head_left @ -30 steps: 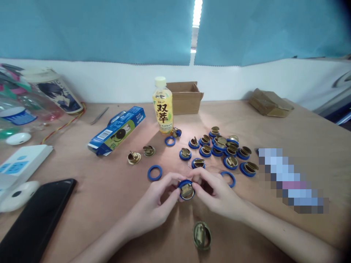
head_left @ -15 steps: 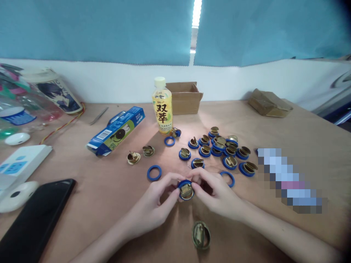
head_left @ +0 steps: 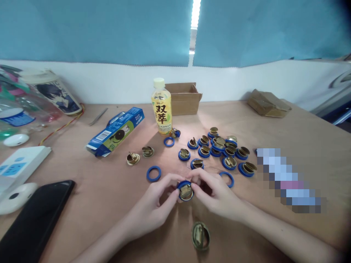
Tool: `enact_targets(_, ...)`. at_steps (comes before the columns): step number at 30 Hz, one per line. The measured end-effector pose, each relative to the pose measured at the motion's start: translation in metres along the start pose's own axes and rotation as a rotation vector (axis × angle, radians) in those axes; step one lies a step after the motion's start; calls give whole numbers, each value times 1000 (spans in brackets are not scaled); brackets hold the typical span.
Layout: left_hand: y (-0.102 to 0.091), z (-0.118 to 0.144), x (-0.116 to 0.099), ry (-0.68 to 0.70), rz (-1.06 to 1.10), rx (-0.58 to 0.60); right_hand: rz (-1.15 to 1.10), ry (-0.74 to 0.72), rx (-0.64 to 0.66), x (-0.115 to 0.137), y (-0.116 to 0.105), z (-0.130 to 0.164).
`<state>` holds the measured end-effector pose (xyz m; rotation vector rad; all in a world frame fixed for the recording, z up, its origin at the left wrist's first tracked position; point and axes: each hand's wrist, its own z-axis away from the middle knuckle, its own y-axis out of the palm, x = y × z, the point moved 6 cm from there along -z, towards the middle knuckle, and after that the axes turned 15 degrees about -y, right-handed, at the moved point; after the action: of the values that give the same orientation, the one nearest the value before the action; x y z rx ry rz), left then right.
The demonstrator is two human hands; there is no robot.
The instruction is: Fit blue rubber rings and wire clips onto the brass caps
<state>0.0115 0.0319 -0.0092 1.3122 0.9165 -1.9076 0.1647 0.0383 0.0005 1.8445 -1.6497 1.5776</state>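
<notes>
Fingertips of left hand (head_left: 153, 210) and right hand (head_left: 216, 197) pinch the blue-ringed brass part (head_left: 185, 191) between them, lower centre of frame.

worktop (head_left: 82, 190): matt wood, smooth | held disc (head_left: 186, 191): shiny brass-like metal in matt blue rubbery ring | phone (head_left: 33, 223): glossy black | bottle (head_left: 161, 107): glossy plastic | box (head_left: 184, 98): matt cardboard
</notes>
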Motion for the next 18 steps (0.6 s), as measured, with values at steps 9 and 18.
enact_targets(9, 1, 1, 0, -1, 13, -17, -19, 4, -4, 0, 0, 0)
enact_targets(18, 1, 1, 4, -5, 17, -14, -18, 3, -7, 1, 0, -1)
